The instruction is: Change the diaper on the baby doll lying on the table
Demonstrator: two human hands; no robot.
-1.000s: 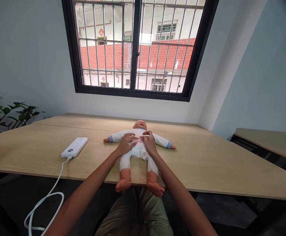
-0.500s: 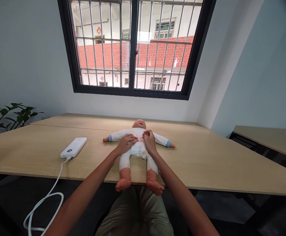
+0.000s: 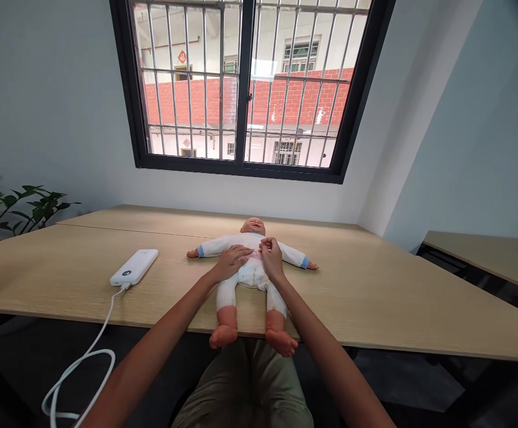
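Note:
A baby doll (image 3: 252, 277) in a white outfit with blue cuffs lies on its back, head towards the window and arms spread wide. Its bare feet reach the table's near edge. My left hand (image 3: 232, 263) rests on the doll's belly, at the left side in view, with fingers stretched out. Over the right side of the belly, my right hand (image 3: 271, 258) has its fingers curled together in a pinch. What those fingers hold, if anything, is too small to make out. A pinkish patch on the outfit shows between the two hands.
The doll lies on a light wooden table (image 3: 375, 297). A white power bank (image 3: 135, 267) sits to the left, its white cable (image 3: 90, 353) hanging over the near edge. A leafy plant (image 3: 22, 208) stands far left. Another table (image 3: 486, 255) is at right, and a barred window (image 3: 241, 89) is behind.
The view has shifted very slightly. Both hands stay at the doll's belly, and I see no clear movement of the doll.

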